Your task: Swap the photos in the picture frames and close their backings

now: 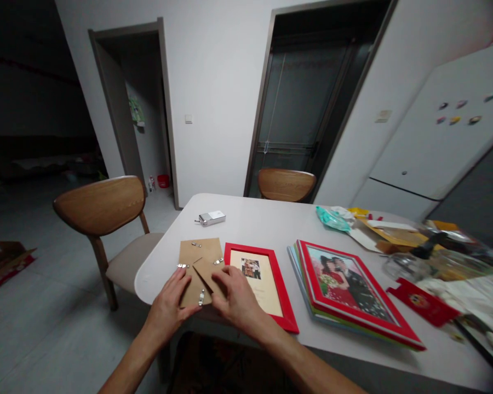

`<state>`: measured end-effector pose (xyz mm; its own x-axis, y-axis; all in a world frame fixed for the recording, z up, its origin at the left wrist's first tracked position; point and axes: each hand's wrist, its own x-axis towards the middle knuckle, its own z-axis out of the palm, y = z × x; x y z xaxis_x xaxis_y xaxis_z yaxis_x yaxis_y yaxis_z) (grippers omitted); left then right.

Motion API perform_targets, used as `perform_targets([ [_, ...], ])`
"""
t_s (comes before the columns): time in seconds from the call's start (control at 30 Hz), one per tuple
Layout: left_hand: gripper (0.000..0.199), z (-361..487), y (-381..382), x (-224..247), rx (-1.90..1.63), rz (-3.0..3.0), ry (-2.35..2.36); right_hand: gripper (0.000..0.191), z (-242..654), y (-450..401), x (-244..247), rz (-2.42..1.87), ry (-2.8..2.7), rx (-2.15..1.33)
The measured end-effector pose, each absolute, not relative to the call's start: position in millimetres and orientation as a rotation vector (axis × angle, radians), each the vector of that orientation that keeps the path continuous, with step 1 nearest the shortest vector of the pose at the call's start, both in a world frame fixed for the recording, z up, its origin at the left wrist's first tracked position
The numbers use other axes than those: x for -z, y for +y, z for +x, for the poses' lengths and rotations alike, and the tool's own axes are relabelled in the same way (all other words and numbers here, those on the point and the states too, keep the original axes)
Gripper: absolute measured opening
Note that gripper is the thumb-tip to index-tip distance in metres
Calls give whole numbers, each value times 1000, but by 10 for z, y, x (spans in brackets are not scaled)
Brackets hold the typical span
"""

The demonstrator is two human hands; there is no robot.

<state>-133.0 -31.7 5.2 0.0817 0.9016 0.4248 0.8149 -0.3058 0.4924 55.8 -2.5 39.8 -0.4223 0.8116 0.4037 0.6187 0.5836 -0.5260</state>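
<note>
A brown picture-frame backing board (pixel 189 251) lies at the near left of the table, with several small metal clips around its edges. My left hand (pixel 169 298) grips its lower left corner, fingers on the left side and thumb along the near edge. Closed over the right part of the board is my right hand (pixel 235 295), with fingers and thumb at the raised stand flap (pixel 207 273); a dark gap shows beside the flap. Just right of the board is a red picture frame (pixel 277 273) with a cream sheet and a small photo, partly covered by my right hand.
Several stacked frames (pixel 353 284), a red one with a couple's photo on top, lie to the right. Beyond them are plastic bags, a teal wrapper (pixel 332 218) and a red envelope (pixel 423 301). A small silver-white box (pixel 212 218) sits farther back. Wooden chairs (pixel 102 205) flank the table (pixel 254 219).
</note>
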Motion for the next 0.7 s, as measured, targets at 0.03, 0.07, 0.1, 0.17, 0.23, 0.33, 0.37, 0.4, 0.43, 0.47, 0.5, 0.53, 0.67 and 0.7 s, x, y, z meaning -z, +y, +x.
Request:
perform_targets([
  [0.03,54,-1214,-303,-92,-1031,2234,1728,32,683,-38,-413,-1135,-2159,-386],
  [0.07,54,-1090,-284,-124,-1019,2259,1682,31,814,-49,-417,-1152,-2139,-380],
  [0.1,55,-962,-260,-146,-1003,2284,1639,31,946,-57,-408,-1178,-2121,-378],
  [0.17,56,-717,-205,-161,-967,2320,1573,31,1193,-69,-359,-1244,-2095,-376],
  [0.23,55,-516,-150,-148,-928,2344,1530,31,1387,-76,-290,-1316,-2078,-355],
  [0.33,54,-335,-87,-114,-864,2381,1491,31,1545,-67,-188,-1401,-2065,-287],
  [0.37,53,-306,-72,-106,-841,2391,1491,31,1563,-58,-159,-1425,-2064,-264],
  [0.4,52,-289,-60,-100,-819,2396,1500,31,1570,-45,-132,-1450,-2063,-243],
  [0.43,50,-283,-50,-97,-798,2396,1513,32,1566,-32,-107,-1473,-2064,-225],
  [0.47,47,-285,-43,-96,-779,2393,1527,32,1558,-20,-85,-1494,-2065,-210],
  [0.5,44,-292,-39,-96,-764,2389,1538,33,1547,-10,-64,-1513,-2068,-196],
  [0.53,41,-302,-38,-99,-750,2387,1544,33,1536,-3,-45,-1525,-2072,-183],
  [0.67,35,-334,-55,-114,-709,2399,1522,34,1524,-7,-8,-1523,-2069,-149],
  [0.7,35,-336,-61,-116,-707,2401,1512,34,1527,-13,-11,-1516,-2064,-149],
])
